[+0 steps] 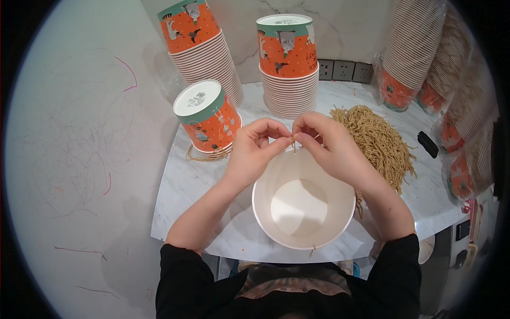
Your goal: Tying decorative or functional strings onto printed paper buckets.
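Observation:
A white paper bucket stands mouth up in front of me, its inside bare to the bottom. Over its far rim my left hand and my right hand meet, fingertips pinched together. Between them is a thin tan cord, its short end hanging at the rim; whether it passes through the bucket's wall I cannot tell. Another short bit of tan cord sticks out at the near rim. Beside my right hand lies a big heap of tan cords.
Upside-down orange and green paper buckets stand in a short stack with cord round its base, a tall leaning stack and another stack. Bagged bucket stacks line the right. A black object lies near sockets.

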Available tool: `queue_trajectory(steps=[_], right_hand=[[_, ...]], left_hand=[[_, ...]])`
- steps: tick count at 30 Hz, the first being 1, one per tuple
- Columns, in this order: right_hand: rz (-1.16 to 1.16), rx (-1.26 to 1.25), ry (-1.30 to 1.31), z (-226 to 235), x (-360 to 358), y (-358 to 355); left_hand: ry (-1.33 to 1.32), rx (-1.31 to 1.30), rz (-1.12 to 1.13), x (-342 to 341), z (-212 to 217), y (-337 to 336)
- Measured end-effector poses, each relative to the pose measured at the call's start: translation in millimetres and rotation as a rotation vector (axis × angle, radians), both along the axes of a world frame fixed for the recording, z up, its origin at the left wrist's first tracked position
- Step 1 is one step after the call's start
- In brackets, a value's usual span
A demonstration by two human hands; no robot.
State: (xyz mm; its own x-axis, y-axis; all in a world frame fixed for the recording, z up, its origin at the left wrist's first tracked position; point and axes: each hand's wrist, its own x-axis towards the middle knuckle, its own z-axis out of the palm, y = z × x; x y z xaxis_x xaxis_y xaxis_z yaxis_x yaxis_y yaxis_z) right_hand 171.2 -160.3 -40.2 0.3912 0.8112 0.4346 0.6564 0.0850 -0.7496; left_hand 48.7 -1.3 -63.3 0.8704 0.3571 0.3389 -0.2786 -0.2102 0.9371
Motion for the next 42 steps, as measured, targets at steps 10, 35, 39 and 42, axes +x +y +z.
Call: queue_trajectory(steps=[10,35,39,42], right_hand=[[0.167,-0.132,0.331,1.1,15.5,1.6],[-0.030,-0.004,-0.147,4.5,-3.7,-3.5],[-0.024,-0.033,-0.156,5.2,-3.3,-4.4],[-0.013,-0.033,-0.147,3.2,-1.8,-3.2]], left_hand=[[0.061,-0.110,-0.071,2.3,-5.5,14.2],[0.029,0.104,0.166,-1.2,-2.1,-0.5],[0.011,0.155,0.196,-0.7,-2.2,0.2],[0.009,0.127,0.192,-0.4,-2.4,1.6]])
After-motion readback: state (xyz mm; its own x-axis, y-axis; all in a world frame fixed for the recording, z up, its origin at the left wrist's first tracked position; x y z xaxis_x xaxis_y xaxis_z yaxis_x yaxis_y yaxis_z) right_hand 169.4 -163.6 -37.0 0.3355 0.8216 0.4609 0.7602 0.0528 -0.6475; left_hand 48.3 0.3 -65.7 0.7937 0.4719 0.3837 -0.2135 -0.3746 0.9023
